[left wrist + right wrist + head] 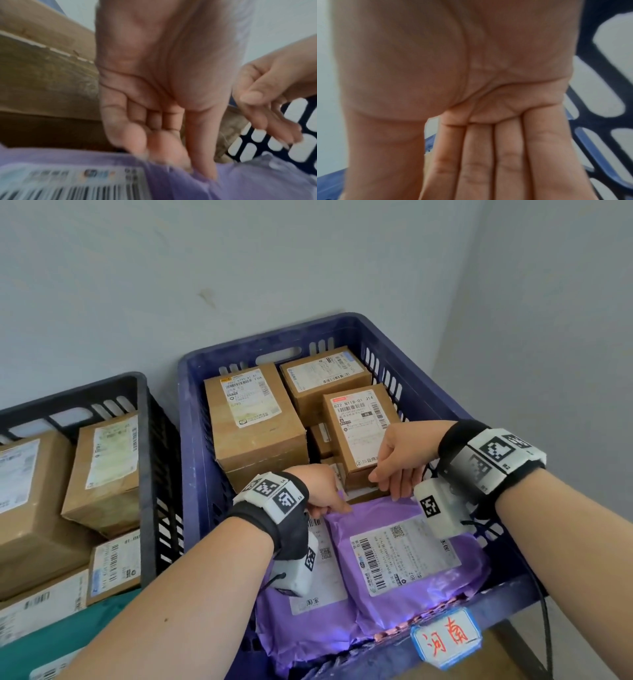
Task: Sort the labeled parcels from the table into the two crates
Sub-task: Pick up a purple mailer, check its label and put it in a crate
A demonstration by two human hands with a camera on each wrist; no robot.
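A purple mailer (pixel 404 553) with a white shipping label lies in the near part of the blue crate (pixel 191 440), on top of a second purple mailer (pixel 308 611). My left hand (pixel 334 505) touches the top mailer's far left corner with straight fingers. In the left wrist view, the left hand's fingertips (pixel 180 162) press into the purple mailer (pixel 257 182). My right hand (pixel 387 484) hangs over the mailer's far edge, fingers pointing down and holding nothing. The right wrist view shows the right hand (pixel 496 169) flat, with its fingers together.
Several labelled cardboard boxes fill the far half of the blue crate, the largest (pixel 253 419) at the left. A tag with red characters (pixel 445 638) hangs on the near rim. To the left, a black crate (pixel 147 440) holds more boxes. A grey wall stands close behind.
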